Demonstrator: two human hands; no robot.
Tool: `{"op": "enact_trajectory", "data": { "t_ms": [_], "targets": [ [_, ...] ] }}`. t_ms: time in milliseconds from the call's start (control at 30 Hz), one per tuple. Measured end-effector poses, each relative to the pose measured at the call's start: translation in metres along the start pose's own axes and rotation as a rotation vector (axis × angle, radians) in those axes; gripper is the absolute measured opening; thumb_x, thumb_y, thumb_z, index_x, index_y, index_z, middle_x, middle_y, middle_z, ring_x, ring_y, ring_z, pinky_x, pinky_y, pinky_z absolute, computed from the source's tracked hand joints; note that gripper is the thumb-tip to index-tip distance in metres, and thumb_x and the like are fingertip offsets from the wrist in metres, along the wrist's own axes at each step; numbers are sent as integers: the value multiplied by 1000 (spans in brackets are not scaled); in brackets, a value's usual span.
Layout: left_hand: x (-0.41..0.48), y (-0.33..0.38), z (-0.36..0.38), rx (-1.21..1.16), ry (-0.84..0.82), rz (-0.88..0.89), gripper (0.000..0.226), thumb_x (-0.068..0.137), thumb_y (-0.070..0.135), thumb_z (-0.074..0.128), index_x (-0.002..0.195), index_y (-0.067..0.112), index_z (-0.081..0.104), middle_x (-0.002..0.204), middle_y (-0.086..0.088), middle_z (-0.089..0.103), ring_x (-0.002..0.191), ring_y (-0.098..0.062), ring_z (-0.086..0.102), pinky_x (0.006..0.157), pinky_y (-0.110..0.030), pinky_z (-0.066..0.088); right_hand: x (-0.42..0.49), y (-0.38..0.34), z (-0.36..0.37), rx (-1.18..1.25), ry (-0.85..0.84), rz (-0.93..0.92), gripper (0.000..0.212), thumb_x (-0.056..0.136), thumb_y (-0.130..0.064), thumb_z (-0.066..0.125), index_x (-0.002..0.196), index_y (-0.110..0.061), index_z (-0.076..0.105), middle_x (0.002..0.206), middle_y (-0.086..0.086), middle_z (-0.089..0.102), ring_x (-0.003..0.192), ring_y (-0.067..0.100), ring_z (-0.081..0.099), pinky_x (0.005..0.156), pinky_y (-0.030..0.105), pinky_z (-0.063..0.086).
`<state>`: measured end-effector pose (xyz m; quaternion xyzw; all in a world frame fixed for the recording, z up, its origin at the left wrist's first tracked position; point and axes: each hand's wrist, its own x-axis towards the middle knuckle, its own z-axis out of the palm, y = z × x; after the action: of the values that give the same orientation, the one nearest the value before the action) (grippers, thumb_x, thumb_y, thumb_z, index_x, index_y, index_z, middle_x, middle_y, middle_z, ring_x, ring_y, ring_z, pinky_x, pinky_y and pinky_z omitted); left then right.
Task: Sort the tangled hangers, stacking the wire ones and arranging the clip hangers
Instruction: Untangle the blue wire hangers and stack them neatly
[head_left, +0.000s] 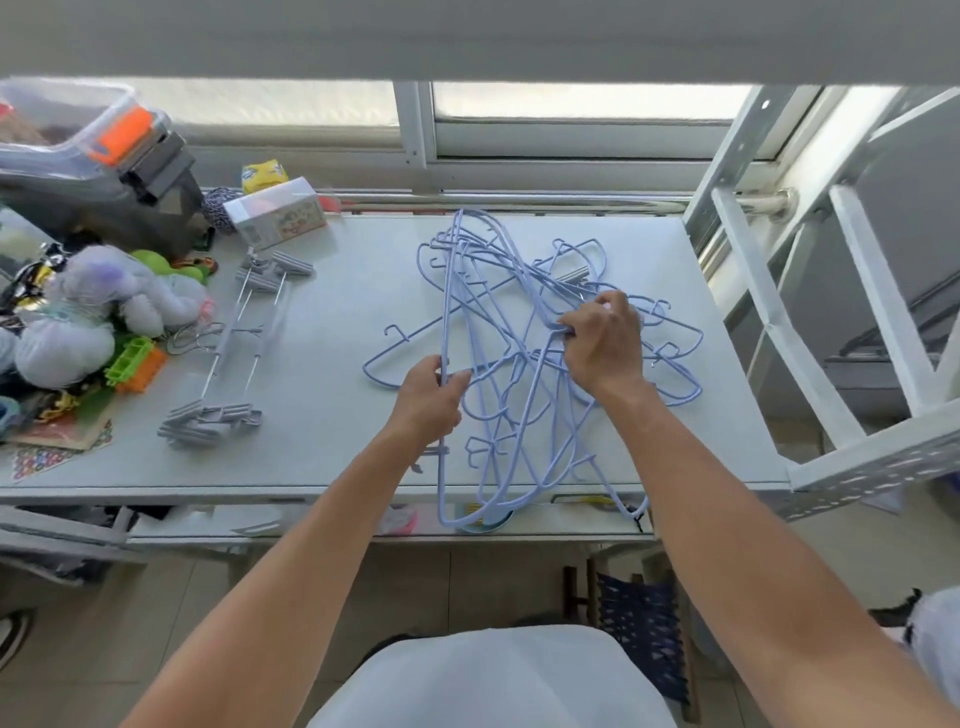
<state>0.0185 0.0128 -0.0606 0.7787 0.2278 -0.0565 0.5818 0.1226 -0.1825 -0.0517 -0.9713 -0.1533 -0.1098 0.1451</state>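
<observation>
A tangle of light blue wire hangers (498, 291) lies across the right half of the white table (332, 374); some reach past its front edge. My left hand (431, 397) grips the long side of one hanger near the pile's left. My right hand (602, 340) pinches a wire in the middle of the tangle. Several grey clip hangers (234, 353) lie together to the left, clips at both ends, apart from the pile.
Plush toys (98, 306) and small plastic toys crowd the table's left end. A small box (275, 213) and a plastic bin (67, 135) stand at the back left. A white metal ladder frame (831, 291) rises at the right. The window sill runs behind.
</observation>
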Motion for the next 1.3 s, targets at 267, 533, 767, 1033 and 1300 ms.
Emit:
{"op": "enact_trajectory", "data": {
  "t_ms": [267,533,767,1033,1300],
  "targets": [
    [22,-8,-4,67,168,2,20,97,26,36,81,23,47,65,-3,45,60,-25,45,59,-38,41,-26,25,-16,391,227,245,54,73,-7,66,126,-5,56,126,13,56,122,30,49,103,40,43],
    [25,5,-8,-406,344,-184,28,102,4,31,78,15,42,60,-3,25,24,-5,24,35,-8,23,-46,37,-10,259,-290,384,27,80,-24,67,103,-10,67,106,13,63,99,31,62,78,31,46],
    [18,9,-6,-564,322,-234,17,101,2,30,106,8,46,64,-2,26,30,-5,23,35,-13,21,-39,43,-14,318,-408,445,31,83,-17,59,54,-14,48,55,4,52,55,20,51,47,25,34],
    [16,16,3,-693,296,-254,18,102,3,28,104,8,44,64,-2,29,30,-5,24,37,-12,20,-46,5,-18,122,-167,140,33,85,-32,60,107,-6,63,105,12,60,99,30,55,78,35,48],
    [14,13,-18,-763,315,-246,23,102,3,27,94,11,48,65,-1,30,31,-4,25,37,-14,20,-50,-21,-8,128,-497,155,17,93,-17,44,92,-9,58,97,14,65,85,31,63,68,34,48]
  ]
}}
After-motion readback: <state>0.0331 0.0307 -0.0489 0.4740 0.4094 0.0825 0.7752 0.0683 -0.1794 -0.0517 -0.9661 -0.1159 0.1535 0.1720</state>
